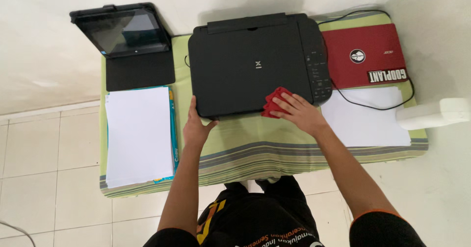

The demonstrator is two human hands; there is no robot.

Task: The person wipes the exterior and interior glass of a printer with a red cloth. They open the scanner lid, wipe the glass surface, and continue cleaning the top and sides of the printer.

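Right hand (299,112) presses a red cloth (275,102) against the front right of the black printer (250,63); fingers are closed down on the cloth. Left hand (196,126) braces the printer's front left corner, grip apart, thumb spread along the front edge. Printer sits mid-table on a striped green cover (255,149). White paper stack (139,134) and tablet (122,31) lie to the left; closed red laptop (365,55) lies to the right.

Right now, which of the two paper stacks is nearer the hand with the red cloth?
The loose white sheets right of the printer, under the black cable; the other stack lies far left.
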